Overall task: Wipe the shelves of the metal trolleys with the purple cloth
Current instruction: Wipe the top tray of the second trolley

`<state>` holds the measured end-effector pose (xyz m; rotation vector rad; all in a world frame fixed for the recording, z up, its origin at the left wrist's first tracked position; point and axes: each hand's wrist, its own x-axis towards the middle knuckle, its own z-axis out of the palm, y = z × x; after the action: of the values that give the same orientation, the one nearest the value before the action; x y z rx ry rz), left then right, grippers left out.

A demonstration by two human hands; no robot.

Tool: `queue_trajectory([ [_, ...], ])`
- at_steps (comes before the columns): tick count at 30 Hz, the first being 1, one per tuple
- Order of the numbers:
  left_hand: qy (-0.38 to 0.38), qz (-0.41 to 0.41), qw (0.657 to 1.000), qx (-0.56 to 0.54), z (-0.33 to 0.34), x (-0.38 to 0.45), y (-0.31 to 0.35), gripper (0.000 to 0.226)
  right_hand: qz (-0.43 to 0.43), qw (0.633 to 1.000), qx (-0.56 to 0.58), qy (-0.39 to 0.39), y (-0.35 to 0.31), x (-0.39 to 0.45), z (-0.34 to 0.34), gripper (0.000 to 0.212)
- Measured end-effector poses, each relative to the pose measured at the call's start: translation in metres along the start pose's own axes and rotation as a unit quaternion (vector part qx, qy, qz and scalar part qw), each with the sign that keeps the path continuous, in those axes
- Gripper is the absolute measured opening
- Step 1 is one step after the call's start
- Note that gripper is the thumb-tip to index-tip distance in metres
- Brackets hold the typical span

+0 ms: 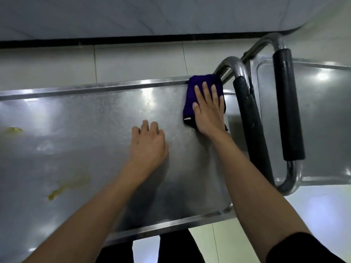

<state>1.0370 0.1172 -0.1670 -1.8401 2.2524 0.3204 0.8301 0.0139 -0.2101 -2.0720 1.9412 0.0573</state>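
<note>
**A:** How would you run this wipe properly?

**B:** Work from the near rim of the trolley's top shelf (171, 223) outward. The yellow smears (64, 186) on the left part are untouched, so I'd sweep the cloth that way in overlapping passes with a flat palm, pushing the mess to one edge rather than spreading it.

**A:** What is the left hand (149, 144) doing?

**B:** It rests on the bare steel near the middle, fingers loosely bent at the tips, holding nothing. It looks like a brace. I'd keep it off the wet patch.

**A:** And the right hand (208, 111)?

**B:** It reaches further, forearm stretched out, fingers straight and spread, pressing down on the purple cloth (199, 86). The cloth lies folded in the shelf's far right corner, against the far rim.

**A:** Beyond that?

**B:** Two black-gripped handles (287, 103), one per trolley, and the second trolley's shelf (322, 120) just beside, not yet wiped, I'd judge.
</note>
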Motion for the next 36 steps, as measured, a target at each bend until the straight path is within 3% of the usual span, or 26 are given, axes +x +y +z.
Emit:
queue_trajectory([
  [9,-0.018,0.034,0.999,-0.004,0.003,-0.004,-0.015,0.040,-0.041,0.999,-0.001,-0.018,-0.015,0.006,0.001,0.058],
  [19,-0.015,0.031,0.998,-0.060,0.013,-0.012,-0.030,0.049,-0.172,0.984,-0.008,-0.046,-0.129,0.029,0.022,0.058],
  [24,-0.015,0.031,0.999,-0.039,0.021,-0.016,-0.040,0.056,-0.193,0.980,0.019,-0.052,-0.127,0.038,0.015,0.055],
  [31,-0.038,0.018,0.998,-0.037,0.025,-0.018,-0.024,0.064,-0.118,0.993,0.030,-0.014,-0.089,0.033,0.011,0.057],
  [36,-0.049,0.000,0.998,-0.026,0.030,-0.017,-0.011,0.088,-0.013,1.000,0.026,0.010,-0.023,0.034,-0.001,0.058],
])
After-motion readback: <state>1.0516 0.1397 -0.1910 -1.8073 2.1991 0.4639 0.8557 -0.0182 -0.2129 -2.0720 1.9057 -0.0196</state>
